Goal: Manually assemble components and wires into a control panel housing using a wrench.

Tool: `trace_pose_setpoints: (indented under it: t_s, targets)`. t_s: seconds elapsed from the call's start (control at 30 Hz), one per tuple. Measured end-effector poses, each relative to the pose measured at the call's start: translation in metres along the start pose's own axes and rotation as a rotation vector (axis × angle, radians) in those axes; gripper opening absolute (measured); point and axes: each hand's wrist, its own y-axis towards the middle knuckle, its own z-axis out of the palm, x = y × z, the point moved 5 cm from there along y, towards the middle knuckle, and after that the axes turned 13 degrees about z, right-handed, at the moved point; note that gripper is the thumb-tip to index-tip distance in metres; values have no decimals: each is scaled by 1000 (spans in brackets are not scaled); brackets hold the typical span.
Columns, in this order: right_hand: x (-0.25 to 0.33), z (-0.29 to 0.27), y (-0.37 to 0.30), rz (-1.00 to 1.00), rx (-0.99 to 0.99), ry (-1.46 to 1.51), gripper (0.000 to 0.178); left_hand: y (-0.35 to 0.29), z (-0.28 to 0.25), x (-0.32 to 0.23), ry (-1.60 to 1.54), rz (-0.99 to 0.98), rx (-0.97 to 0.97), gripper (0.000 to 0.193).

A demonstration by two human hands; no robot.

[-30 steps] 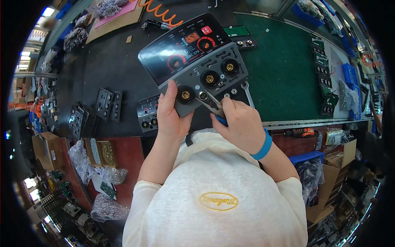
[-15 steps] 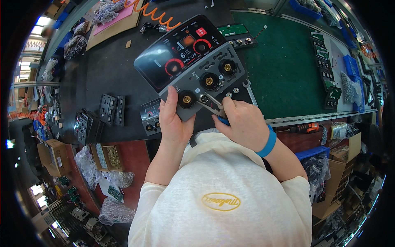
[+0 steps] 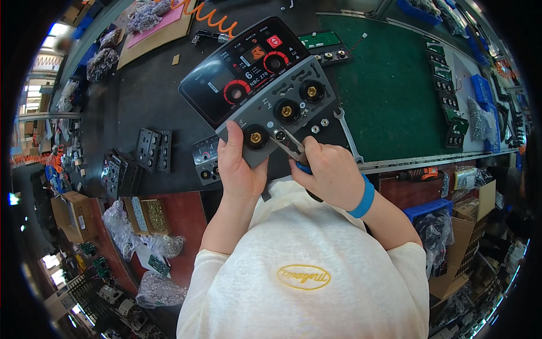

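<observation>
My left hand grips the lower left edge of a control panel, its thumb on the front. The panel is tilted, with a glossy black upper face and a grey lower face bearing three black round sockets with brass centres. In my right hand is a pair of pliers with blue handles, fingers wrapped round them. The plier jaws are at a small round connector in the panel's lower edge, between the left and middle sockets. The right palm hides most of the handles.
A wrench and loose nuts lie right of the panel. Several small black panels stand at left, and another panel lies behind my left hand. Circuit boards line the green mat's right side. An orange coiled hose hangs at the back.
The panel has shifted and tilted slightly to the left. My right hand and the pliers have moved a little left and upward, still at the connector.
</observation>
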Motion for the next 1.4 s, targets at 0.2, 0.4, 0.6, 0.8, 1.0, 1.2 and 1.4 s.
trace_pose_setpoints:
  t_s: [0.2, 0.4, 0.6, 0.8, 1.0, 1.2, 1.4]
  targets:
    - [1, 8, 0, 76, 46, 59, 24, -2, -2, 0, 36, 34, -3, 38]
    - [5, 1, -1, 43, 13, 22, 25, 3, -7, -3, 14, -35, 70, 43]
    - [2, 3, -3, 52, 35, -52, 24, 2, -4, 3, -87, -223, 48, 47]
    - [3, 12, -6, 90, 14, 14, 26, -1, -5, 4, -75, -146, 39, 48]
    - [3, 20, -5, 135, 17, 117, 27, -4, -6, 3, -37, -108, 2, 47]
    - [5, 28, -5, 172, 22, 246, 27, -4, -2, 3, -57, -54, 26, 46]
    - [9, 2, -9, 107, 26, 267, 27, 20, -19, 6, -133, -195, -37, 47]
